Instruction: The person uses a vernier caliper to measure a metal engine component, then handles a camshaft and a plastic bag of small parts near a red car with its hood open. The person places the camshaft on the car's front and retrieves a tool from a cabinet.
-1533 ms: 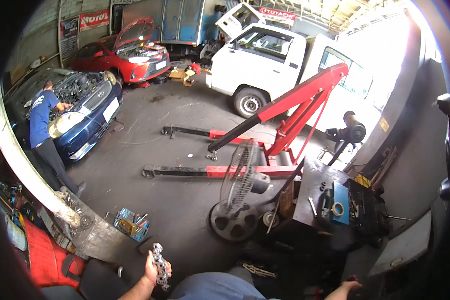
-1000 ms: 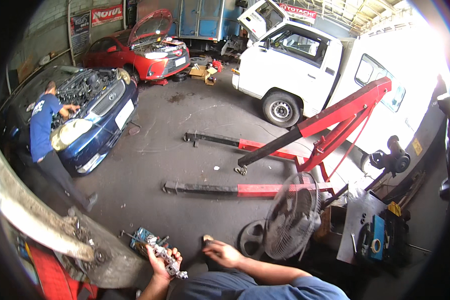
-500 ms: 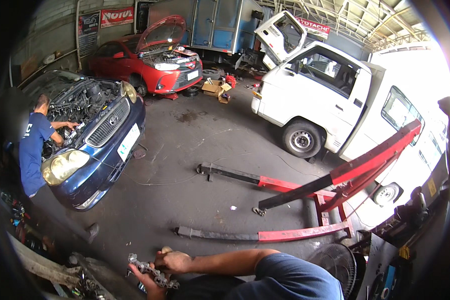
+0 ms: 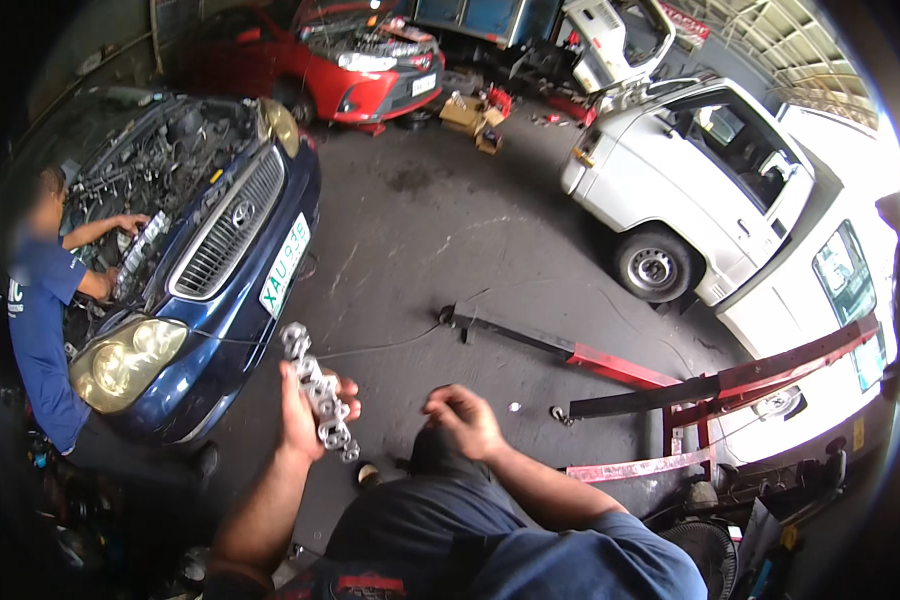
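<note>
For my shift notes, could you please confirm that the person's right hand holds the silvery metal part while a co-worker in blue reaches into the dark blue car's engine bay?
No: the head view shows the silvery metal part in the left hand, not the right hand; a co-worker in blue does reach into the engine bay of the dark blue car.

Lettering on white plate, seemingly on red sign

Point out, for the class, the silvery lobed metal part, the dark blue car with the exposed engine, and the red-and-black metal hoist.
Silvery lobed metal part point(image 4: 323, 394): head view, on its middle section.
Dark blue car point(image 4: 228, 228): head view, on its front grille.
Red-and-black metal hoist point(image 4: 705, 389): head view, on its boom.
</note>
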Action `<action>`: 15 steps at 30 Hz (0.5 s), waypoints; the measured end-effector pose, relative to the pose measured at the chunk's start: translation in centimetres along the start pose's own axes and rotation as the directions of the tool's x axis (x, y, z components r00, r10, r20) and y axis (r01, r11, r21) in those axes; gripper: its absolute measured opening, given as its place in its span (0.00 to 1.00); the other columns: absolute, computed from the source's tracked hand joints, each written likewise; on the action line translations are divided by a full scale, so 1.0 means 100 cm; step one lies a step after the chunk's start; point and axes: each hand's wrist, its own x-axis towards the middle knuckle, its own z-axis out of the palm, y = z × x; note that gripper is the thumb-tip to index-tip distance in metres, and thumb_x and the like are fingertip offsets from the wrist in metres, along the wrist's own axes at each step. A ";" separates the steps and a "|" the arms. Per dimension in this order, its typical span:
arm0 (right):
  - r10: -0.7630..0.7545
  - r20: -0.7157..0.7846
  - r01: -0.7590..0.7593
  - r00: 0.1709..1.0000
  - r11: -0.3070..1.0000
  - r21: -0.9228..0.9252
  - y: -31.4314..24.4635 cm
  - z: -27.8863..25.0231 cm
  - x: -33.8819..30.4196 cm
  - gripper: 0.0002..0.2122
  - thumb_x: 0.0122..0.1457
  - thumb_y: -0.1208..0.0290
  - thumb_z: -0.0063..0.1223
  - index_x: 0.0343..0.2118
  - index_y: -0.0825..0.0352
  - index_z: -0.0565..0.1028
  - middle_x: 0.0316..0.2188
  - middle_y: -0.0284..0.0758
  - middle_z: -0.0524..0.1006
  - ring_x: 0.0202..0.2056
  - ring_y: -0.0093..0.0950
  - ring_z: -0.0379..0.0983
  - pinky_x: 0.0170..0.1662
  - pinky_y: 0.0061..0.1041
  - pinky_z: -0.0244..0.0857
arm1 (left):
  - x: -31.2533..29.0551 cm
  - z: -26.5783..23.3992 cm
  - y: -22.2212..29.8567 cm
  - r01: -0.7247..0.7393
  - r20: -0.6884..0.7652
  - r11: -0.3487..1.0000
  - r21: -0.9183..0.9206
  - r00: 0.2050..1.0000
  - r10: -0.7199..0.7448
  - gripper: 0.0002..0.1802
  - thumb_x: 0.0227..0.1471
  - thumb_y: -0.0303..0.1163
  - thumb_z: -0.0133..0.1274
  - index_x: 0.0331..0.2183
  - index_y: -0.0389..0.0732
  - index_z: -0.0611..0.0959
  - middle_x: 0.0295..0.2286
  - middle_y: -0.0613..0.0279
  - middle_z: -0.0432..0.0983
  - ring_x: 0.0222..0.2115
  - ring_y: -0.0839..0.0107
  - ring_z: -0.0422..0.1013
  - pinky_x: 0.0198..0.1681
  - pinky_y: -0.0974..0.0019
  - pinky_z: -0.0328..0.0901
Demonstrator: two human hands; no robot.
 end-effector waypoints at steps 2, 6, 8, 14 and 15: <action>0.098 -0.090 -0.089 0.991 0.991 0.101 0.001 -0.017 0.018 0.07 0.63 0.70 0.52 0.38 0.68 0.72 0.31 0.32 0.76 0.32 0.22 0.74 0.37 0.23 0.70 | 0.040 0.008 0.022 0.021 0.148 0.999 -0.039 0.989 -0.015 0.46 0.49 0.77 0.28 0.29 0.41 0.77 0.26 0.52 0.77 0.22 0.59 0.75 0.24 0.60 0.71; 0.316 -0.163 -0.294 0.935 0.945 0.144 0.011 -0.042 0.063 0.07 0.62 0.71 0.53 0.40 0.68 0.71 0.32 0.33 0.76 0.35 0.22 0.74 0.38 0.24 0.70 | 0.101 0.023 0.042 0.132 0.162 0.982 -0.136 0.981 -0.110 0.47 0.49 0.77 0.27 0.28 0.40 0.78 0.24 0.52 0.76 0.23 0.57 0.76 0.23 0.62 0.71; 0.341 -0.165 -0.312 0.926 0.933 0.178 0.020 -0.050 0.104 0.08 0.62 0.72 0.53 0.40 0.68 0.71 0.33 0.33 0.77 0.35 0.22 0.74 0.38 0.24 0.70 | 0.137 0.028 0.051 0.160 0.161 0.981 -0.105 0.977 -0.142 0.46 0.51 0.75 0.27 0.28 0.40 0.78 0.25 0.52 0.77 0.23 0.57 0.76 0.24 0.62 0.71; 0.270 -0.010 -0.267 0.963 0.958 0.108 0.028 -0.099 0.259 0.08 0.61 0.74 0.53 0.41 0.68 0.71 0.35 0.31 0.76 0.38 0.20 0.73 0.43 0.21 0.68 | 0.280 0.051 0.067 0.133 0.216 0.987 -0.085 0.970 -0.112 0.43 0.56 0.70 0.25 0.31 0.39 0.78 0.27 0.50 0.77 0.25 0.58 0.77 0.26 0.62 0.72; 0.268 -0.003 -0.267 0.963 0.962 0.058 0.024 -0.113 0.286 0.08 0.61 0.74 0.53 0.41 0.68 0.71 0.35 0.31 0.76 0.38 0.20 0.72 0.44 0.21 0.68 | 0.308 0.059 0.068 0.122 0.217 0.989 -0.087 0.971 -0.100 0.43 0.56 0.69 0.24 0.32 0.39 0.78 0.27 0.50 0.77 0.25 0.58 0.76 0.26 0.62 0.72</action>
